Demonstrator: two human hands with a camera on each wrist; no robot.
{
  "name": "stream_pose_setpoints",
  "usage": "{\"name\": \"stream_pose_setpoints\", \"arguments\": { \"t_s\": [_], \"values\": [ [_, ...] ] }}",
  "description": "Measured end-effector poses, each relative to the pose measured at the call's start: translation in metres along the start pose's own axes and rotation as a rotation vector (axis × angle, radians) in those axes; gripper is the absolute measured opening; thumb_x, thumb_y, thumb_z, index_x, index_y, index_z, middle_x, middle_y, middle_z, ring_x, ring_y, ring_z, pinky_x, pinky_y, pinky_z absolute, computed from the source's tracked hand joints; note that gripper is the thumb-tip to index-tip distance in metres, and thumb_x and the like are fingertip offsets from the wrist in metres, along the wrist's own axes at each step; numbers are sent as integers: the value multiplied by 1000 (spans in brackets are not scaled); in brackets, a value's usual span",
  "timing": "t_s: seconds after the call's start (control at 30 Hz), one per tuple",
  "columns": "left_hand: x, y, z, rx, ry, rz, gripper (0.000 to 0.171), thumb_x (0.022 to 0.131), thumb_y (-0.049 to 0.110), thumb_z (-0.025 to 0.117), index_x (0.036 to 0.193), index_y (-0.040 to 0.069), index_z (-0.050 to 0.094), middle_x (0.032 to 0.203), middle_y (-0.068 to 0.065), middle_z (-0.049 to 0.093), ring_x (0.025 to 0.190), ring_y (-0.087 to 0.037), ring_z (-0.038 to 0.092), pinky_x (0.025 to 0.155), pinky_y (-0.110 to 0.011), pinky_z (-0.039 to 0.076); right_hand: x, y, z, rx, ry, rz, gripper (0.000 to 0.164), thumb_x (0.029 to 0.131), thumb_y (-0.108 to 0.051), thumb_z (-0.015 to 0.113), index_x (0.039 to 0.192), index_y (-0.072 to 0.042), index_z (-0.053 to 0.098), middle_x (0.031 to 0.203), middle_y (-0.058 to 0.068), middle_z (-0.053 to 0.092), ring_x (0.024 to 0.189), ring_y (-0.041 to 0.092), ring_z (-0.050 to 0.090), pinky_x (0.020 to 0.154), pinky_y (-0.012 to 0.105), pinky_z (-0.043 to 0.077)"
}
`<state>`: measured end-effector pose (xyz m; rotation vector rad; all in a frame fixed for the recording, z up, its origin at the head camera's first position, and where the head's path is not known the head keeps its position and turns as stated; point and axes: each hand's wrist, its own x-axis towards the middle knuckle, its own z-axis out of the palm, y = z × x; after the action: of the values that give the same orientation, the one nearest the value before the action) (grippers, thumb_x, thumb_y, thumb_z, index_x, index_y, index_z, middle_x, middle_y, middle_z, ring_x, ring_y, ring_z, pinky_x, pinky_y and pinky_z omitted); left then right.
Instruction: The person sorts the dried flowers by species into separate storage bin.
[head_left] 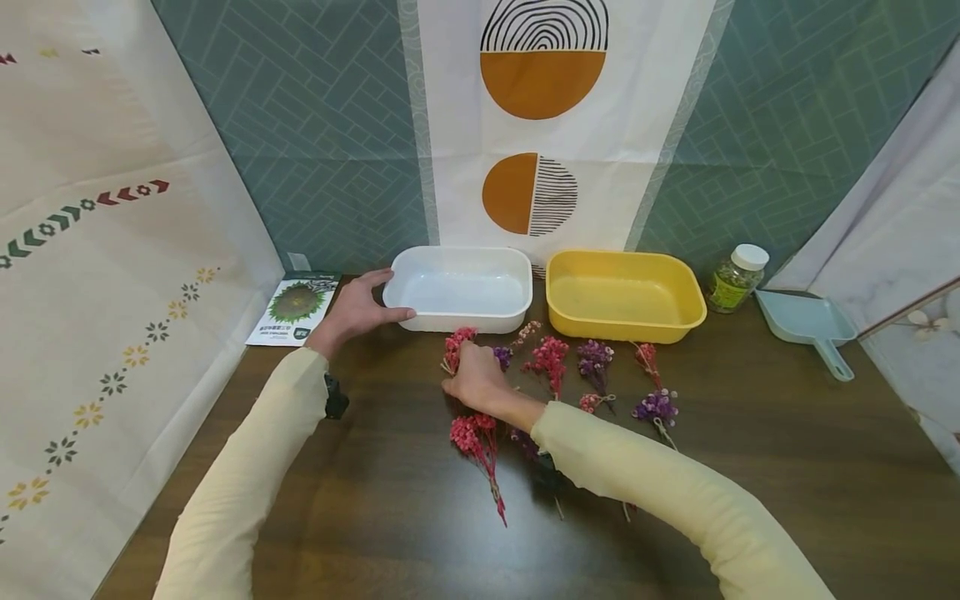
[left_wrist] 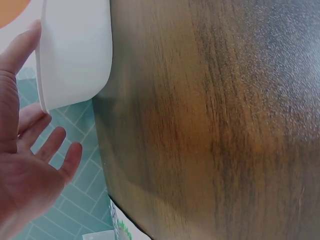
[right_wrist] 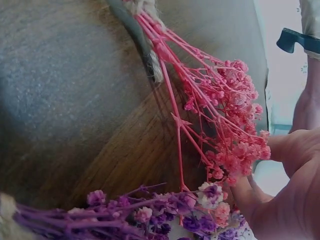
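My left hand point(head_left: 362, 310) is at the left end of a white plastic tub point(head_left: 465, 322). Its thumb touches the front rim and a fingertip meets the corner; the other fingers spread loosely outside the tub in the left wrist view. My right hand point(head_left: 477, 379) reaches down among dried flower bunches in front of the tub, right beside a pink bunch point(head_left: 457, 343). Its fingertips are hidden, so I cannot tell whether they hold that bunch. Nearer me lies another pink bunch point(head_left: 474, 437), tied with twine, its blossoms overlapping the hand in the right wrist view, beside a purple bunch point(right_wrist: 145, 212).
A yellow tub point(head_left: 626, 329) stands right of the white one. Several pink and purple bunches point(head_left: 551, 358) lie in front of both. At the back right are a lidded jar point(head_left: 735, 279) and a light blue dustpan point(head_left: 808, 317); a sunflower packet point(head_left: 294, 310) is at left.
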<state>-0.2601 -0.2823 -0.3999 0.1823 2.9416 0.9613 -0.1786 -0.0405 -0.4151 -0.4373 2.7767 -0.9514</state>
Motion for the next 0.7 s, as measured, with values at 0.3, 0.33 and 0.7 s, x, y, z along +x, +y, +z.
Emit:
{"name": "stream_pose_setpoints", "arguments": {
  "t_s": [0.3,0.33,0.7],
  "values": [
    [-1,1,0,1,0,-6,96,81,46,81,152,-3,38,157,-21,33,144,-39,30,114,-56,27,4,-1,6,-14,35,7,31,80,-17,83,83,-7,54,65,3,56,59,17,56,56,34,49],
    [-1,1,0,0,1,-5,95,81,45,81,151,-3,38,157,-21,34,144,-39,30,114,-56,27,4,-1,7,-12,33,9,30,80,-17,82,84,-6,54,65,3,56,58,17,56,55,33,49],
    [-1,1,0,5,7,-4,95,81,45,81,151,-3,39,156,-22,35,143,-39,31,113,-56,27,5,-3,9,15,33,39,28,80,-10,79,92,-4,55,70,5,57,63,20,55,56,33,47]
  ]
}}
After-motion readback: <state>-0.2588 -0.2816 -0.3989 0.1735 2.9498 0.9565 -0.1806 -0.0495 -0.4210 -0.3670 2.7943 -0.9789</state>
